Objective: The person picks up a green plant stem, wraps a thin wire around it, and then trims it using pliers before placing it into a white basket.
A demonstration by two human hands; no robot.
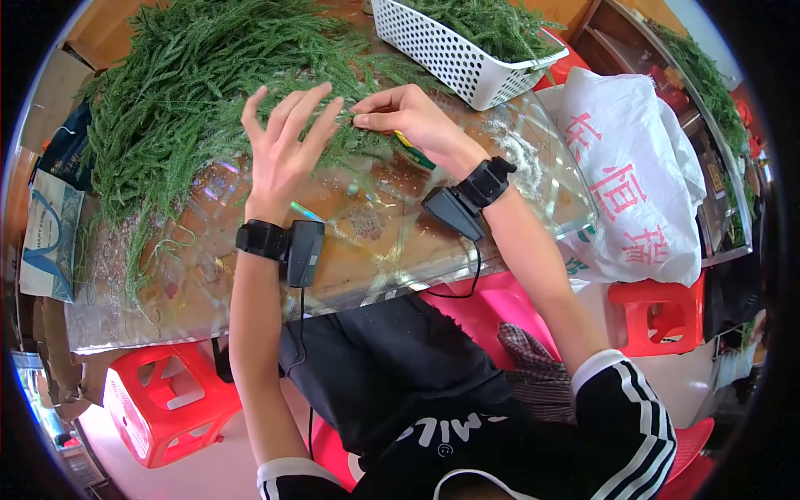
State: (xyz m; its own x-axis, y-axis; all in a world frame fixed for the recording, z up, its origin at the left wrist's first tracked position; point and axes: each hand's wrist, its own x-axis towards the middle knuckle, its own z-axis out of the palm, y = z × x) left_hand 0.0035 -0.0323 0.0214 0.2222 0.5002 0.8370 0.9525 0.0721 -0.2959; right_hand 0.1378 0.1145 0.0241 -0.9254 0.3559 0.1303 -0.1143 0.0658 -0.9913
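A large heap of green artificial-looking sprigs (175, 108) covers the table's far left, with looser pieces spreading below my hands. My left hand (287, 146) hovers over the heap's right edge, fingers spread and nothing visible in them. To its right, my right hand (417, 125) has thumb and forefinger pinched close to the sprigs. Whatever lies between those fingertips is too small to make out. Partly hidden beneath that hand is a green and yellow object (414, 152) on the tabletop. Both wrists wear black strapped devices with cables.
A white perforated basket (442, 54) of sprigs stands at the far right. Beside the table bulges a white sack (629, 175) with red characters. White crumbs (521, 154) are scattered on the plastic-covered table (358, 225). Red stools (171, 404) flank me; a paper bag (52, 237) is at left.
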